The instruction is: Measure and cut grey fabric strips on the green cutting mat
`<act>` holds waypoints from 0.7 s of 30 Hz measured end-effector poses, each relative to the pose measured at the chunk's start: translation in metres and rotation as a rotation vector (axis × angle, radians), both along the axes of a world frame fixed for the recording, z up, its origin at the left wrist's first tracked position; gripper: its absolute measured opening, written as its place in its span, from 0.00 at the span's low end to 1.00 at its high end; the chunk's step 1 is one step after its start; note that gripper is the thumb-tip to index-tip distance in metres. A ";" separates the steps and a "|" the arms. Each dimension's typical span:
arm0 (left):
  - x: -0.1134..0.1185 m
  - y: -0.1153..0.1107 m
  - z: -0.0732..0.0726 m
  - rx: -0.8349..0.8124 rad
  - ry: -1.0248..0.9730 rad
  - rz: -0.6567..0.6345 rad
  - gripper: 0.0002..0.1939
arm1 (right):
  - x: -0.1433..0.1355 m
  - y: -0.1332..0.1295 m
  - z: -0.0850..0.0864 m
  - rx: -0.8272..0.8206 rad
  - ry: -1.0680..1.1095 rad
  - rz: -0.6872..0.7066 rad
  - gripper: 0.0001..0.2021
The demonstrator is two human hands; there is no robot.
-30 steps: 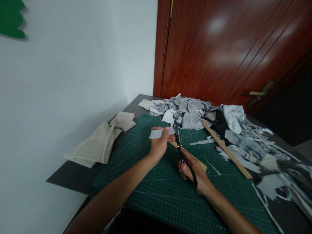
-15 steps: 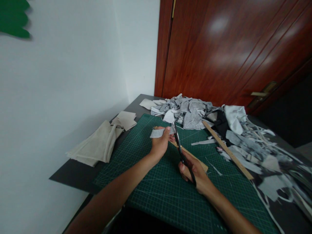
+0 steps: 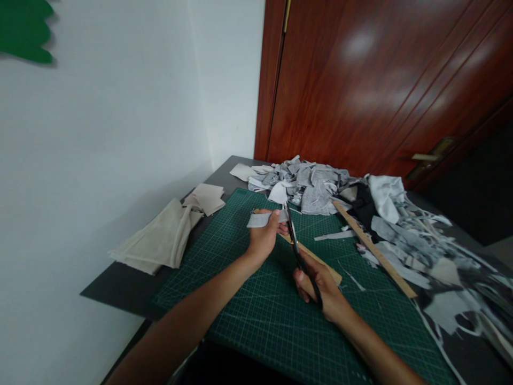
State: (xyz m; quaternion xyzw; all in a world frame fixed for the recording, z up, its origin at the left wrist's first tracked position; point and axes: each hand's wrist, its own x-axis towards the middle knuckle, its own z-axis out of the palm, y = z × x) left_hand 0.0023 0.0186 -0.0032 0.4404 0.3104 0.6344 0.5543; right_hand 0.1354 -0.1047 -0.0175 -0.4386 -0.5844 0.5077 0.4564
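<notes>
My left hand [image 3: 265, 235] pinches a light grey fabric strip [image 3: 258, 220], thumb on top, above the green cutting mat [image 3: 240, 299]. In my right hand [image 3: 318, 283] is a pair of black-handled scissors [image 3: 295, 245], pointing away from me. Their blades stand at the right end of the strip, close to my left fingertips; whether they bite into the fabric I cannot tell. Beneath both hands lies a wooden ruler [image 3: 320, 260] on the mat, partly covered by the scissors and my fingers.
Grey and white fabric scraps [image 3: 316, 184] are heaped at the back, more strips [image 3: 417, 251] along the right. A second wooden ruler [image 3: 377, 250] lies slantwise there. Folded beige cloth [image 3: 160, 238] sits at the left table edge by the wall. A brown door [image 3: 360, 96] stands behind.
</notes>
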 end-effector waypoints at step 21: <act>-0.001 0.002 -0.002 -0.019 0.000 -0.011 0.25 | -0.003 -0.001 -0.001 -0.002 -0.005 -0.001 0.39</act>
